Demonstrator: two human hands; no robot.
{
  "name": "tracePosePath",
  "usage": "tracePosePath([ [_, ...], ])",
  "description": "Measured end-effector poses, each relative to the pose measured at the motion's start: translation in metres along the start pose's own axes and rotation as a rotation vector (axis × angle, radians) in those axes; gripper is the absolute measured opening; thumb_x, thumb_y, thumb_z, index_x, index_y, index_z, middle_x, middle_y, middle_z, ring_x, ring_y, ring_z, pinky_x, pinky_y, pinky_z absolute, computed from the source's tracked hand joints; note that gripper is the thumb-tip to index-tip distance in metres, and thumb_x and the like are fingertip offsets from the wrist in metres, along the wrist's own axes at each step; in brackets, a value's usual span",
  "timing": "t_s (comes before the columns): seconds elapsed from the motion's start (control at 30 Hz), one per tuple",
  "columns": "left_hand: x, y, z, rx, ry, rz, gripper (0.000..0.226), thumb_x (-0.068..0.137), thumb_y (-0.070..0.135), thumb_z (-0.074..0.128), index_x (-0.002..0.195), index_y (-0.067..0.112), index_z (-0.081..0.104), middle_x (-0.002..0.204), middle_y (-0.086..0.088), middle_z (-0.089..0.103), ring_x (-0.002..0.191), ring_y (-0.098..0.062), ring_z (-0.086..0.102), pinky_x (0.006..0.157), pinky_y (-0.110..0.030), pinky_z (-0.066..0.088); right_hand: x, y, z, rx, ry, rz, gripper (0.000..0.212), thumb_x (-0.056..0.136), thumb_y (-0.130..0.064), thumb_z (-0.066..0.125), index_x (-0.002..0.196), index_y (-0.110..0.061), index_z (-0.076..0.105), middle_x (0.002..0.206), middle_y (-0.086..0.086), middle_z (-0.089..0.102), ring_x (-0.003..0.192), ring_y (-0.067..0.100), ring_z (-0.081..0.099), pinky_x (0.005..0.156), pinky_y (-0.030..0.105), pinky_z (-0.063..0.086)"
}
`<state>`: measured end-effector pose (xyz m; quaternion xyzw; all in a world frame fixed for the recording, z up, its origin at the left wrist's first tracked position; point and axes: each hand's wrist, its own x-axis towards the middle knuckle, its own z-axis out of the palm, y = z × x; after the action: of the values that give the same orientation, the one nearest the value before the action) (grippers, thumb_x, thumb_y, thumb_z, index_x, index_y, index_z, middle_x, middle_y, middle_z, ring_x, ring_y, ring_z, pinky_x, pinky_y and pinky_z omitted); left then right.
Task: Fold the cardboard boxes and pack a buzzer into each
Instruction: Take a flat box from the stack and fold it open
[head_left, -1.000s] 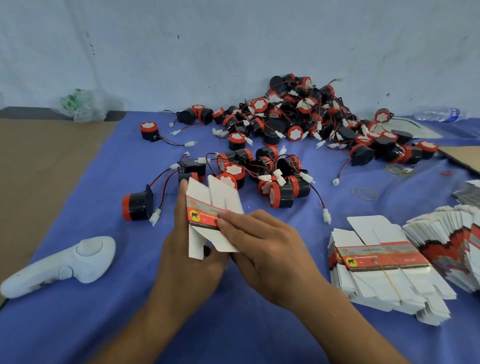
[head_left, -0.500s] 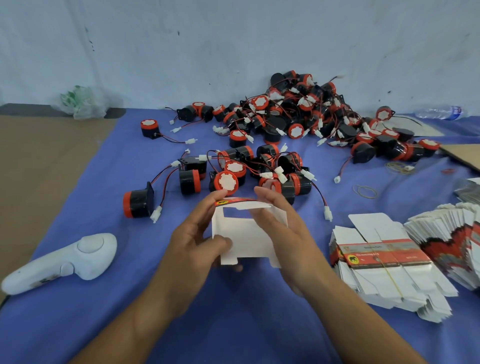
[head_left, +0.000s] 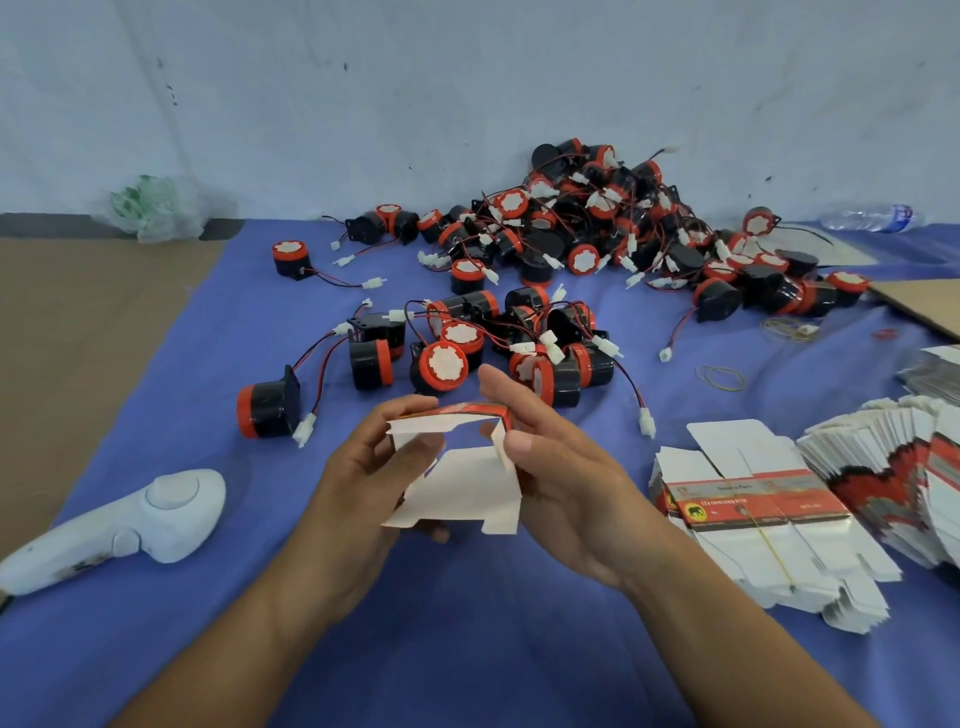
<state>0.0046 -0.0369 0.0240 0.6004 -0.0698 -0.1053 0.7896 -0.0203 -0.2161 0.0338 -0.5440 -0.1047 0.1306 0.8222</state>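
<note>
The left hand and the right hand both grip one cardboard box, one on each side. The fingers curl round its edges. The box is up in the air over the blue surface, partly open, with white flaps hanging down and a red strip on top.

Below the box, toward the person, the surface shows only the two arms, so there is room there. Just behind the box lies a small bunch of buzzers, very near the fingertips. One buzzer sits alone to the left of the box. Far behind the box is a big pile of buzzers against the wall. To the right of the box is a stack of flat boxes tied with a rubber band, and it is near the right wrist. To the left of the box, well apart, lies a white controller.

One second ago the box was flat and stood up between the hands. Now its sides are pulled apart.
</note>
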Motion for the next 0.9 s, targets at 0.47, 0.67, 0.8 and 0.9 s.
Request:
tracePosePath([
  [0.47, -0.007, -0.004, -0.004, 0.706, -0.020, 0.448, 0.040, 0.090, 0.044, 0.053, 0.129, 0.053, 0.054, 0.130, 0.022, 0.054, 0.073, -0.016, 0.056, 0.071, -0.025, 0.052, 0.006, 0.004, 0.003, -0.219, 0.355, -0.078, 0.014, 0.091, -0.028, 0.063, 0.100, -0.028, 0.072, 0.092, 0.006, 0.058, 0.087, 0.023, 0.054, 0.064, 0.031, 0.042],
  [0.67, -0.007, 0.000, -0.009, 0.567, -0.278, 0.415, 0.070, 0.073, 0.072, 0.066, 0.133, 0.039, 0.054, 0.105, 0.008, 0.062, 0.066, -0.012, 0.051, 0.063, -0.020, 0.046, 0.006, 0.004, 0.003, -0.096, 0.369, 0.010, 0.014, 0.096, -0.024, 0.059, 0.091, -0.029, 0.072, 0.091, 0.001, 0.062, 0.093, 0.024, 0.059, 0.077, 0.044, 0.042],
  [0.8, -0.007, -0.002, -0.006, 0.464, -0.137, 0.422, 0.043, 0.076, 0.050, 0.069, 0.116, 0.033, 0.065, 0.094, 0.004, 0.069, 0.057, -0.009, 0.050, 0.054, -0.013, 0.041, 0.005, 0.004, 0.009, -0.091, 0.311, 0.002, 0.009, 0.088, -0.024, 0.065, 0.093, -0.026, 0.072, 0.087, 0.006, 0.059, 0.083, 0.022, 0.060, 0.071, 0.038, 0.045],
  [0.9, -0.007, -0.002, -0.004, 0.482, 0.011, 0.472, 0.023, 0.082, 0.048, 0.062, 0.100, 0.036, 0.068, 0.102, 0.016, 0.071, 0.066, -0.006, 0.063, 0.053, -0.010, 0.043, 0.004, 0.007, 0.013, -0.127, 0.230, -0.010, 0.021, 0.083, -0.026, 0.061, 0.101, -0.022, 0.070, 0.085, -0.001, 0.066, 0.076, 0.015, 0.063, 0.062, 0.027, 0.051],
])
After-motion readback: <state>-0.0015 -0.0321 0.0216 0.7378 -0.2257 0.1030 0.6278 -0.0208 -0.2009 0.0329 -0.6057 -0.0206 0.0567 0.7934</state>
